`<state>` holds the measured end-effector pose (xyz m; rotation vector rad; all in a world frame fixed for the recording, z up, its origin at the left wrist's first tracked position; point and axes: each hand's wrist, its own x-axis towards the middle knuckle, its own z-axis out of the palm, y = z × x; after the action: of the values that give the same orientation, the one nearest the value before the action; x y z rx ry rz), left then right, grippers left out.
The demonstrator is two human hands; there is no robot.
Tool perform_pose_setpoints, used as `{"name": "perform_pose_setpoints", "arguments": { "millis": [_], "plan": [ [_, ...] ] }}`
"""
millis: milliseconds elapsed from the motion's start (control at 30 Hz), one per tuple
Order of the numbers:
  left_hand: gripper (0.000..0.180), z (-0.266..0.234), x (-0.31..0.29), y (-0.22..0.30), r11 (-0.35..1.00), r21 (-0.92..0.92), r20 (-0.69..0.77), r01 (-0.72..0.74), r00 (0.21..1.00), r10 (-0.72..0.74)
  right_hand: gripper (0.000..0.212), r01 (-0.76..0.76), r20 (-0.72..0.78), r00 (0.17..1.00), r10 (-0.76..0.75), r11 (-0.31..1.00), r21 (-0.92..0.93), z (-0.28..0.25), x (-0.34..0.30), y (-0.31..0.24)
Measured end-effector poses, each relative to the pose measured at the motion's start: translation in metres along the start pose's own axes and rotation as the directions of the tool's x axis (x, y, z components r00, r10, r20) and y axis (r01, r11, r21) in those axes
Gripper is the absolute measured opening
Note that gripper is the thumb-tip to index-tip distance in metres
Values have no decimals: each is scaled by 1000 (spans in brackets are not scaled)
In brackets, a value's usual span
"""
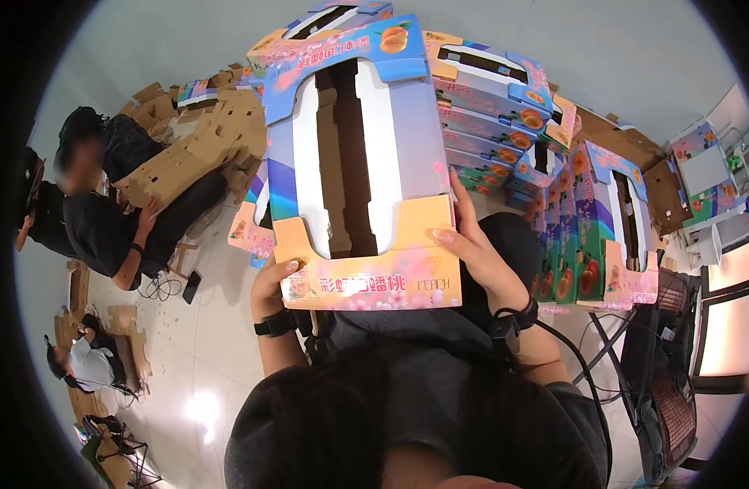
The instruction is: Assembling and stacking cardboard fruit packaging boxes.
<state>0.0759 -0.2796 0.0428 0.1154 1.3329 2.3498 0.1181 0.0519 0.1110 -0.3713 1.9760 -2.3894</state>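
A printed cardboard fruit box (418, 138) in blue, purple and yellow-orange, with peach and blossom pictures, is held up in front of my chest. White side flaps fold inward along its top, leaving a long gap that shows brown cardboard inside. My left hand (270, 285) grips the near left corner, thumb on the yellow end panel. At the near right corner, my right hand (478, 248) has its thumb on the end panel and its fingers along the side wall. Both wrists wear dark straps; a black cable runs from the right one.
Behind the held box stand stacked printed boxes (492, 106). More boxes (590, 228) stand in a row at right, beside a dark folding chair (672, 375). Seated at left, a person (105, 212) touches a large brown cardboard sheet (199, 134). A phone (193, 284) lies on the floor.
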Motion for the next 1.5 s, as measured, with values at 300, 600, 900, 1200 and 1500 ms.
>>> {"name": "perform_pose_setpoints", "arguments": {
  "millis": [300,600,900,1200,1500],
  "plan": [
    [55,11,-5,8,999,40,0,19,1000,-19,90,-18,-11,1000,19,998,55,-4,-5,4],
    [78,21,-15,28,948,314,75,-54,997,32,90,313,-94,940,-327,939,-141,-44,-9,-9],
    [116,82,40,80,689,552,690,-469,721,-61,78,505,-781,471,-411,851,-144,-81,-60,-72],
    [118,36,16,50,745,525,547,-411,834,74,69,358,-910,401,-107,932,48,-96,-84,-41],
    [124,84,15,2,707,630,525,-322,847,-82,48,475,-873,479,-93,864,169,-107,-43,-7]
  ]
}}
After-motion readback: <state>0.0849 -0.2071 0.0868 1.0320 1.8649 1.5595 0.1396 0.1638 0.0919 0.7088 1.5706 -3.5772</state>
